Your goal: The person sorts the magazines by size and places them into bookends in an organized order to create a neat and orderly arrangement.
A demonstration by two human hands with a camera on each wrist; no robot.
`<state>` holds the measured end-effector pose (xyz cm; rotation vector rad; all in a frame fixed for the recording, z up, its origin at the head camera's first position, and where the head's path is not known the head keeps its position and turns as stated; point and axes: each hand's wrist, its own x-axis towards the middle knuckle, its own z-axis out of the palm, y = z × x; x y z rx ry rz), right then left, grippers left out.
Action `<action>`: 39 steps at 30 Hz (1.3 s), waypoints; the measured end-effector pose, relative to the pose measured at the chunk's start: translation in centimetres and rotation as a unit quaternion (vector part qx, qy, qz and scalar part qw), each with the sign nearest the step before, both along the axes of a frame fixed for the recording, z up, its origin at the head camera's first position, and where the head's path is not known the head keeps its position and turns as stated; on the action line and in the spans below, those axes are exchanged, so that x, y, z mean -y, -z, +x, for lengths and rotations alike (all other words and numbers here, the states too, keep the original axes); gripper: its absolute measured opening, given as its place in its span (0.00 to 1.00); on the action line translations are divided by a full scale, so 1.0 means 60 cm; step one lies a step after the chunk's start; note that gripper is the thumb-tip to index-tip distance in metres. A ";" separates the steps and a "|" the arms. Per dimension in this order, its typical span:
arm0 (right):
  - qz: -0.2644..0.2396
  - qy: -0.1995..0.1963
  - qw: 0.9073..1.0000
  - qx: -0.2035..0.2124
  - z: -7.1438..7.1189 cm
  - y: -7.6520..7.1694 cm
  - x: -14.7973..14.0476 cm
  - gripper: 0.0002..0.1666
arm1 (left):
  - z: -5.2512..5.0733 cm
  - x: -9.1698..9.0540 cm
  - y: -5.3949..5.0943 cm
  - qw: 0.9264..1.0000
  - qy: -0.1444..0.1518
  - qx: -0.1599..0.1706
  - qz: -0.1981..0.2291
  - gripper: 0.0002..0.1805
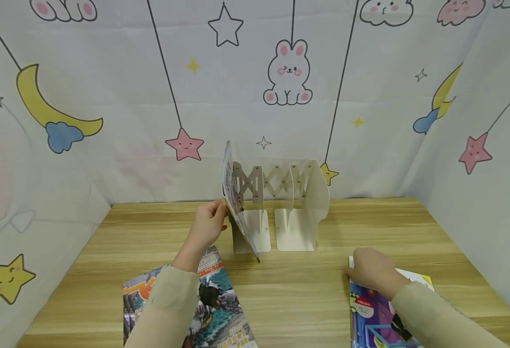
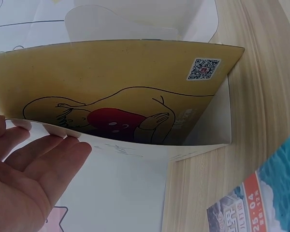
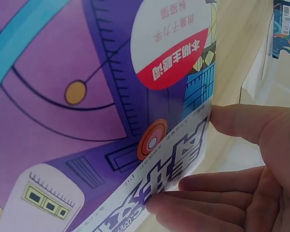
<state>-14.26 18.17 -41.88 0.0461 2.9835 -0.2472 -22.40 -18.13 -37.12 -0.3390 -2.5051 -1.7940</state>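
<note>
A magazine (image 1: 237, 208) stands tilted at the left end of the white metal bookend (image 1: 296, 232); its yellow-brown cover (image 2: 135, 63) shows in the left wrist view. My left hand (image 1: 207, 224) pinches the bookend's left panel at its edge, beside the magazine, with several fingers (image 2: 58, 159) on the outer side. At the right, my right hand (image 1: 374, 270) holds the top edge of a purple magazine (image 1: 368, 314). In the right wrist view its thumb (image 3: 241, 118) touches the edge of the purple cover (image 3: 63, 106), and the other fingers lie along the title edge.
Magazines with a sea scene (image 1: 226, 309) lie on the wooden table (image 1: 298, 299) at the front left, partly under my left forearm. The bookend's dividers (image 1: 259, 188) stand along its folding lattice. A patterned cloth (image 1: 246, 96) hangs behind and at both sides.
</note>
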 end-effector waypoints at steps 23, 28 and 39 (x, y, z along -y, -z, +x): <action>-0.057 -0.005 0.998 0.017 -0.027 -0.007 -0.001 0.17 | 0.000 0.003 -0.002 1.000 0.003 -0.001 -0.006 0.22; -0.056 -0.007 0.998 0.006 -0.027 -0.009 -0.003 0.16 | -0.002 0.005 0.001 1.000 0.002 -0.004 -0.007 0.22; -0.038 -0.005 0.999 0.001 -0.033 -0.011 -0.008 0.12 | 0.000 0.003 0.000 1.000 0.006 -0.006 -0.008 0.22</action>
